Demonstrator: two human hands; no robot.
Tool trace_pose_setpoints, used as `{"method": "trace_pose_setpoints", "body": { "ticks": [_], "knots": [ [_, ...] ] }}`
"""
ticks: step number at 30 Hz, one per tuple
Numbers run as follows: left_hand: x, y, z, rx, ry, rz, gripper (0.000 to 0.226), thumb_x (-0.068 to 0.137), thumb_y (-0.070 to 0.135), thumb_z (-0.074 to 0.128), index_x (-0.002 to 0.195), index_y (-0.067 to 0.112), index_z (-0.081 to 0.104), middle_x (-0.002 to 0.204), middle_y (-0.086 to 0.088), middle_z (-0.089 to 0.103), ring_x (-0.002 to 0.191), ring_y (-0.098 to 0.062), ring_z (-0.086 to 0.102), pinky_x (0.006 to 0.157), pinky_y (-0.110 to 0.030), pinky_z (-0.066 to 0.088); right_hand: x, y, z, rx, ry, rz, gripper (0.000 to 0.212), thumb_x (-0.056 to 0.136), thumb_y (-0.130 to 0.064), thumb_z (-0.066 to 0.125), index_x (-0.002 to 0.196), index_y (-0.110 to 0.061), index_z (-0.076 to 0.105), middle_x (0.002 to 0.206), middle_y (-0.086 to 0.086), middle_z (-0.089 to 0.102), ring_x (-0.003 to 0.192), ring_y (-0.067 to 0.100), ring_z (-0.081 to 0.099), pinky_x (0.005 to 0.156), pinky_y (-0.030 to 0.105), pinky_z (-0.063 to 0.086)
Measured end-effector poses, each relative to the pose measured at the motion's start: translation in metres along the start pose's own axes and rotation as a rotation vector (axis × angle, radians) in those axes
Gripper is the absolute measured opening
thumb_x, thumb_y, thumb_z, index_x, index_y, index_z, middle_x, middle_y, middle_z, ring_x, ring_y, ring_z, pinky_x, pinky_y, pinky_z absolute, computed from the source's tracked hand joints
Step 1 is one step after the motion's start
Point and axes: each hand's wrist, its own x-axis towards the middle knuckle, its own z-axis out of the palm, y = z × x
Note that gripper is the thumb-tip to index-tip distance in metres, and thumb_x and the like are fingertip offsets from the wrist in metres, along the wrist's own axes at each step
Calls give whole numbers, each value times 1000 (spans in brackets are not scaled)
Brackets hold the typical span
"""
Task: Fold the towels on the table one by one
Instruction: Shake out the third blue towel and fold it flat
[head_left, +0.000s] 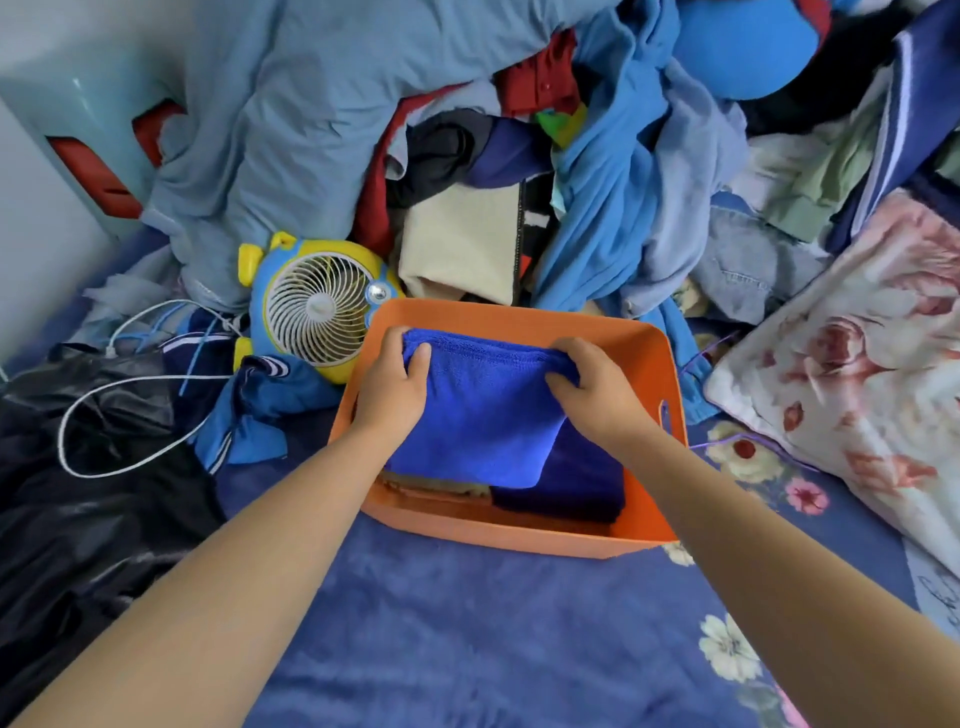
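A folded blue microfibre towel (478, 415) lies in the orange plastic basket (524, 538) on the blue floral bedsheet (467, 639); a yellow-and-blue toy fan (317, 306) sits at its left, heaped clothes (613, 197) behind.

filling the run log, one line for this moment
both hands grip blue towel | towel over orange bin | bin holds folded towels

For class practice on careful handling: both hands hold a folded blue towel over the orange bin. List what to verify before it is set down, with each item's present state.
1. Left hand grips the blue towel: ok.
2. Right hand grips it: ok.
3. Towel folded: ok.
4. Towel within the orange bin walls: ok.
5. Dark blue towel and brown towel beneath lie flat: ok.
6. Room left in the bin: cannot tell.
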Motion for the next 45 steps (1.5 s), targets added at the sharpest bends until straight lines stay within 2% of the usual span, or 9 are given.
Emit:
{"method": "trace_pose_setpoints", "body": {
  "ticks": [3,7,15,20,22,26,31,38,45],
  "knots": [
    [23,-34,24,275,-32,-98,27,97,28,36,112,6,44,69,-1,46,65,-22,48,50,-28,26,27,27,32,54,-196,128,26,89,-2,45,113,0,53,102,12,57,89,20,49,76,29,41],
    [49,-70,54,485,-100,-194,31,98,29,31,115,5,42,102,-20,58,94,-35,53,67,-33,32,59,53,70,103,-302,301,24,87,-2,43,108,2,55,90,12,54,83,26,52,85,51,50],
    [95,-86,73,508,-10,-270,33,99,27,31,123,7,40,114,-20,57,107,-37,53,73,-38,36,121,75,107,263,-135,322,25,86,-2,47,108,1,58,89,13,57,81,23,52,72,38,49],
    [99,-86,96,344,115,-276,45,97,24,37,139,11,27,133,-19,45,118,-37,46,90,-42,39,126,92,126,9,-86,315,38,94,-15,42,129,-1,38,127,19,49,115,32,46,83,28,33],
    [88,-90,106,447,128,-172,48,95,21,40,140,9,28,137,-18,40,123,-35,41,96,-42,34,112,100,134,-82,-105,240,43,95,-14,39,135,-2,30,134,19,39,119,33,41,84,27,34],
    [60,-111,117,726,-141,151,42,96,25,36,133,5,38,144,-15,35,133,-28,32,105,-35,25,81,121,146,-353,-218,63,47,93,-4,33,139,-7,28,152,13,15,141,27,13,109,37,26],
    [53,-133,125,869,-555,-3,62,98,42,24,147,12,1,156,-8,-6,145,-22,-7,117,-39,4,71,135,157,-509,-452,57,51,99,-21,26,146,-13,7,155,6,-11,144,21,-7,116,35,15],
    [60,-119,120,921,-637,-85,63,98,41,25,147,15,-5,156,-6,-11,144,-22,-9,117,-41,6,76,127,155,-644,-537,94,56,99,-34,21,146,-18,-5,154,4,-18,144,21,-8,116,37,9],
    [40,-88,96,885,-580,-17,47,95,31,40,137,11,33,149,-10,24,139,-25,18,107,-40,29,53,112,124,-422,-521,160,53,98,-29,30,146,-15,10,156,3,-6,144,18,-3,114,39,18]
  ]
}}
